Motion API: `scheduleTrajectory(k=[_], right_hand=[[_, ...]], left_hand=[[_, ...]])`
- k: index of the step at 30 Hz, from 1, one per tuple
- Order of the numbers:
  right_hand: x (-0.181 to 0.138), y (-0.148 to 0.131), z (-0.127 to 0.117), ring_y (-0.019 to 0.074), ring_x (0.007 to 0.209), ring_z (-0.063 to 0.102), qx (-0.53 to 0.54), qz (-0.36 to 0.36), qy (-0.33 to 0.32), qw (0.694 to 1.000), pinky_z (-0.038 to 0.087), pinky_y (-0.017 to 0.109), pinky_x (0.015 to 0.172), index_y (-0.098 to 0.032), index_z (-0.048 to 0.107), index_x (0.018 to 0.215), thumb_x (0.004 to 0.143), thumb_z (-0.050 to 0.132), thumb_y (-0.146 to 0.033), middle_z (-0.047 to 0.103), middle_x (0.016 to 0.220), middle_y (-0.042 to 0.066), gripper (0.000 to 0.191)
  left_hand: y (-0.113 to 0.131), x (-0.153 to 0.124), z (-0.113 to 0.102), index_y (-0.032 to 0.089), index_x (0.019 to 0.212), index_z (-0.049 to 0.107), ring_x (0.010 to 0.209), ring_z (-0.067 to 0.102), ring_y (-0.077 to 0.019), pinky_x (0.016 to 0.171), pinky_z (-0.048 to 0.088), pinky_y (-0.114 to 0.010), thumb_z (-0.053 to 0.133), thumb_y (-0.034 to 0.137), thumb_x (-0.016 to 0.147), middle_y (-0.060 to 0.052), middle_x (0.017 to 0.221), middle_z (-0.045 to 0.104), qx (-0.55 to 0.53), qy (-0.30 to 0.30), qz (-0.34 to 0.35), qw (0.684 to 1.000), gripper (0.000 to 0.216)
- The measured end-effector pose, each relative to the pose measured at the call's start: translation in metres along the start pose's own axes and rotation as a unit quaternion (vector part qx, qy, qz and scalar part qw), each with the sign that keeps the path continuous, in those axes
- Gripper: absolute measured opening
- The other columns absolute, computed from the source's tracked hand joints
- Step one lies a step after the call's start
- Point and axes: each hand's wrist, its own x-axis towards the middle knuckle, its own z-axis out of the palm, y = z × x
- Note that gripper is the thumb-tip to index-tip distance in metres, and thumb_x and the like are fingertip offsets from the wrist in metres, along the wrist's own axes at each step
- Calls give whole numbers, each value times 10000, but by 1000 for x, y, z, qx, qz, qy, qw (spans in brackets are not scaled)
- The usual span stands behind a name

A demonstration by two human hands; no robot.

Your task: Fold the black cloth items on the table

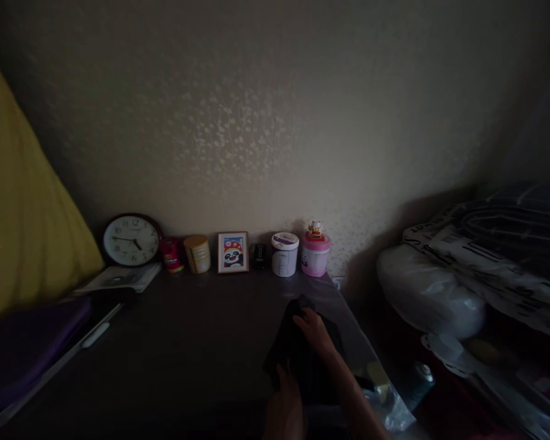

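Head view. The picture frame [233,252] stands upright at the back of the table [183,330] and serves as reference. The black cloth [288,337] lies bunched on the tabletop, nearer the person than the frame and to its right. Right hand [316,331]: fingers curled inward, apparently closed on the cloth's far part. Left hand [286,386]: at the cloth's near left portion, thumb and finger slightly parted; whether it grips fabric cannot be told in this light.

Assessment: the handling appears to call for a firm pinch at the far end while the near hand finds an edge and draws out slack. Folds should be kept flat and clear of the white tub [285,256], right of the frame.
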Motion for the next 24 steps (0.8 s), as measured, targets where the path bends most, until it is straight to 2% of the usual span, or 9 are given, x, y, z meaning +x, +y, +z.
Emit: scheduleTrajectory(k=[3, 6, 12, 15, 18, 20, 22, 24], right_hand=[[3, 0, 13, 228, 900, 607, -27, 13, -12, 999, 450, 296, 729, -140, 588, 1048, 730, 519, -308, 660, 962, 104, 366], [2, 1, 17, 225, 904, 612, -79, 12, -26, 997, 447, 293, 727, -156, 576, 1066, 749, 510, -301, 665, 955, 101, 355], [1, -1, 17, 221, 878, 619, -125, -1, -45, 991, 438, 282, 713, -127, 558, 1075, 761, 514, -283, 676, 901, 108, 353], [1, -3, 17, 208, 850, 625, -106, -18, -67, 992, 436, 276, 693, -151, 564, 1058, 760, 508, -278, 686, 848, 80, 328], [0, -5, 16, 166, 708, 637, -70, -44, -125, 989, 433, 242, 609, -175, 615, 903, 804, 429, -287, 689, 718, 34, 238], [-1, -7, 15, 134, 610, 624, -51, -71, -159, 983, 416, 216, 553, -184, 621, 767, 839, 361, -295, 680, 650, 14, 292], [-3, -9, 13, 122, 582, 616, -40, -95, -178, 979, 402, 203, 532, -183, 612, 705, 854, 338, -303, 681, 641, 12, 334], [-4, -11, 11, 123, 592, 618, -44, -108, -188, 975, 393, 199, 526, -182, 616, 715, 851, 353, -302, 690, 663, 16, 320]], left_hand=[[0, -3, -12, 50, 1301, 340, 905, 625, -200, 753, 491, -246, 376, 46, 724, -250, 1350, 320, -3, -22, 7, 1000, 579], [1, -6, -23, 56, 1295, 354, 903, 626, -193, 761, 485, -245, 387, 51, 732, -249, 1348, 330, -17, -37, 6, 999, 564], [-5, -9, -21, 79, 1305, 344, 924, 611, -205, 770, 471, -266, 477, 179, 743, -224, 1369, 314, -25, -28, 16, 999, 586], [-12, -13, -26, 96, 1295, 369, 1000, 571, -229, 824, 445, -290, 508, 244, 728, -177, 1343, 389, -27, -22, 20, 999, 602], [-13, -18, -37, 136, 1223, 468, 1112, 489, -232, 900, 399, -316, 405, 273, 797, -131, 1285, 469, -41, 41, 24, 998, 451], [-9, -17, -40, 187, 1138, 539, 1094, 491, -226, 901, 399, -340, 342, 298, 831, -97, 1237, 509, -56, 88, 48, 993, 381], [-4, -12, -38, 223, 1071, 574, 1041, 513, -218, 891, 408, -358, 334, 322, 837, -65, 1187, 538, -68, 117, 92, 987, 349], [-1, -4, -30, 211, 1130, 546, 1136, 450, -223, 964, 359, -363, 340, 286, 835, -62, 1247, 500, -64, 156, 120, 978, 368]])
